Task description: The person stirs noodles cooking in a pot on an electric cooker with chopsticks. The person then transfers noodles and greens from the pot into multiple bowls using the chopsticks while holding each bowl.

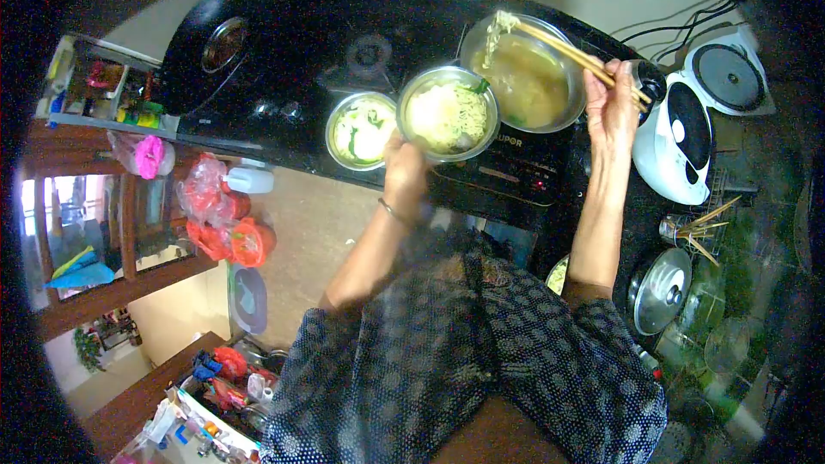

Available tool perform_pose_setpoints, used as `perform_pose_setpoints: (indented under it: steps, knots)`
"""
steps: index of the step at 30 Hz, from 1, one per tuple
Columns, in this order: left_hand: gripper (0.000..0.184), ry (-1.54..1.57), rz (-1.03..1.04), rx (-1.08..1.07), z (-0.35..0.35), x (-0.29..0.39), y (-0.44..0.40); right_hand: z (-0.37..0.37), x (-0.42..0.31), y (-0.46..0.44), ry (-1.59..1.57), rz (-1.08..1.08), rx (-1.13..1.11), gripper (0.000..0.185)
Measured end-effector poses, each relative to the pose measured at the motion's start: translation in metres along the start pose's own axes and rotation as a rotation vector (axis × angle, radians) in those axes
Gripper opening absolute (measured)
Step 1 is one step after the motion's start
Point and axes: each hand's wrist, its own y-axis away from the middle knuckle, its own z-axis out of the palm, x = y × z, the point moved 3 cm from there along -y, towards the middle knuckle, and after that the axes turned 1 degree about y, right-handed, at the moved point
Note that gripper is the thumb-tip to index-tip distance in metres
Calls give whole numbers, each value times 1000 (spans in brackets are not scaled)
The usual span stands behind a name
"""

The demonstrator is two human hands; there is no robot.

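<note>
My left hand [404, 174] is closed on the near edge of a metal bowl [495, 125] of noodles with some greens. Beside it on the left, a smaller metal bowl [331, 131] holds pale food with green pieces. In my right hand [614, 103] is a pair of wooden chopsticks [563, 46], tilted over a metal pot [565, 110] of cloudy yellowish broth. A small bunch of noodles [497, 41] hangs from the chopstick tips at the pot's far left side.
The pot sits on a black induction cooker [516, 174] with a red light. Left of it are a black gas stove [369, 51] and a large dark wok [210, 43]. On the right stand a white rice cooker [675, 142], a chopstick holder [679, 228] and a lidded pan [660, 290].
</note>
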Motion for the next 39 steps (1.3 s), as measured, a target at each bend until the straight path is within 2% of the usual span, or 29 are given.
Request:
perform_pose_setpoints:
  steps: [5, 8, 10, 11, 15, 19, 23, 27, 31, 33, 39]
  knots:
    - [49, 16, 22, 8, -4, -3, -6, 31, -38, 9, -136, -33, -140, 23]
    - [48, -27, 9, 3, -8, -6, -10, 40, -42, 16, -122, -41, -135, 23]
    - [45, -14, 63, -25, -6, -4, -10, 38, -31, 19, -96, 62, -231, 23]
    - [45, -12, 63, -21, -7, -7, -12, 36, -21, 23, -55, 45, -249, 22]
    - [40, 0, 116, -9, -5, -6, -15, 15, 3, 36, 575, 216, -252, 24]
    - [39, -24, 89, 13, -7, -6, -15, -17, -18, 34, 470, 130, -128, 30]
    - [41, 6, 44, 3, -4, 4, -2, -64, -7, 19, 790, 169, -18, 27]
    - [44, 76, -41, 106, -2, 13, 10, -95, 49, 7, 737, 227, 27, 25]
    - [45, 55, -34, 107, -9, 11, 12, -79, 78, 4, 696, 142, 30, 23]
    - [45, 44, -61, 126, -7, 13, 16, -79, 86, 1, 644, 85, 82, 25]
    - [44, 28, -48, 135, -18, 3, 13, -77, 72, -2, 355, 91, 153, 24]
